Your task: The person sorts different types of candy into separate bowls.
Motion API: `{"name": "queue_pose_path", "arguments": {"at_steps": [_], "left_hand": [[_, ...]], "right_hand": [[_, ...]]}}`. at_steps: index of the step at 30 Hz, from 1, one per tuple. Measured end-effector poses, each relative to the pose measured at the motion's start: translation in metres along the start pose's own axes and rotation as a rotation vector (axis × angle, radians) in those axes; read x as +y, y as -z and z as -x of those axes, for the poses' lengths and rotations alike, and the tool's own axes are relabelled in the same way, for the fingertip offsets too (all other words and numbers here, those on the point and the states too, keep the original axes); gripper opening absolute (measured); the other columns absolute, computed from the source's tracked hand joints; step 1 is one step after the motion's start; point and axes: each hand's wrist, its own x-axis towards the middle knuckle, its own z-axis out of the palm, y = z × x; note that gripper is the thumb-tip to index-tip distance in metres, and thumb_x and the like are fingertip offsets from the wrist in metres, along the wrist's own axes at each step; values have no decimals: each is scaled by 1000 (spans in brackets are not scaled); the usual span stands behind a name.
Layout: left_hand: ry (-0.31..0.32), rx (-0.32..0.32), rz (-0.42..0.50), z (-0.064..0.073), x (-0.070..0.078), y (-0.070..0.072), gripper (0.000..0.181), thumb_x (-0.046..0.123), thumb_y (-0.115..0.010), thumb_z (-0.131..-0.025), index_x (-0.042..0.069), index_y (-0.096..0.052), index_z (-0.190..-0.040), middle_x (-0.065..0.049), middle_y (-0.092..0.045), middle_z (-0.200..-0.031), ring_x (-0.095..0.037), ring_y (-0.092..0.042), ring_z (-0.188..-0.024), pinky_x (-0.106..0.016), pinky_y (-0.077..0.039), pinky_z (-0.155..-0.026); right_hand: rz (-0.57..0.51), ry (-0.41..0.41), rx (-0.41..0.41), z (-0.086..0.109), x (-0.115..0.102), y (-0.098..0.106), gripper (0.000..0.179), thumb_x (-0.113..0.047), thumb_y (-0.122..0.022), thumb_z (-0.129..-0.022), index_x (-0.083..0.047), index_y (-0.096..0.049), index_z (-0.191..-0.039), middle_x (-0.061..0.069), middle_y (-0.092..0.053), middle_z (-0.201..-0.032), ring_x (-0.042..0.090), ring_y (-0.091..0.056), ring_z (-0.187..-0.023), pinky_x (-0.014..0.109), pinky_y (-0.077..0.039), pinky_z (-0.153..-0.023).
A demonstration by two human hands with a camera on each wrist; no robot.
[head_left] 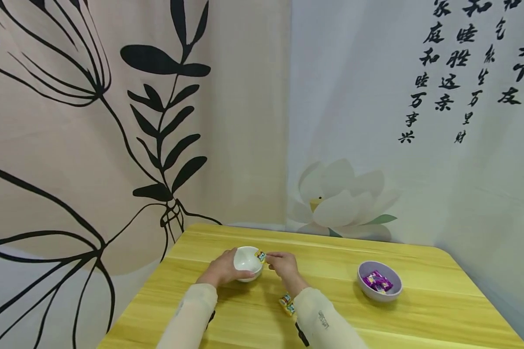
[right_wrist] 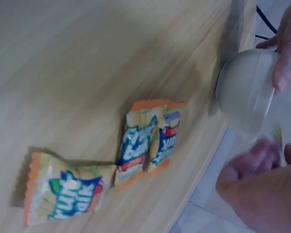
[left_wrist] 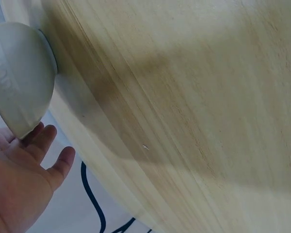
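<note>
A small white bowl (head_left: 245, 261) stands toward the left of the table. My left hand (head_left: 222, 269) grips its left side, with the thumb along the near wall and the fingers around the far side. At the bowl's right rim, my right hand (head_left: 284, 264) pinches a yellow-wrapped candy (head_left: 260, 256), which overlaps the opening in the head view. Below that hand lie several more yellow candies (head_left: 286, 304), partly covered by the right sleeve. The right wrist view shows three of them close up, with orange-edged wrappers (right_wrist: 70, 191) and blue-and-white lettering.
A lilac bowl (head_left: 382, 296) holding purple-wrapped candies (head_left: 377, 281) stands at the right of the wooden table (head_left: 323, 261). Behind the table's far edge hangs a printed cloth (head_left: 249, 121) with plants, a lotus and characters.
</note>
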Motion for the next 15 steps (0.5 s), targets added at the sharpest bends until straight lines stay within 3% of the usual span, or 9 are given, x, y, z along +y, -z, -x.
{"name": "queue_pose_path", "arguments": {"at_steps": [6,15], "left_hand": [[12,2,-5,1,1,0,112,62,-82,-70,2,-34,-152,-18,-48,-141,-38,-54,-116,-55,-45,-95],[12,9,6,-1,1,0,111,60,-84,-69,1,-37,-151,-18,-50,-140,-37,-54,-117,-53,-44,-97]], "right_hand": [[71,19,-59,5,-1,3,36,-15,-61,-99,6,-62,-128,18,-69,-113,39,-63,-108,58,-44,-95],[94,28,-45,2,9,35,36,-16,-58,-101,6,-60,-130,21,-65,-121,41,-61,-111,59,-42,-98]]}}
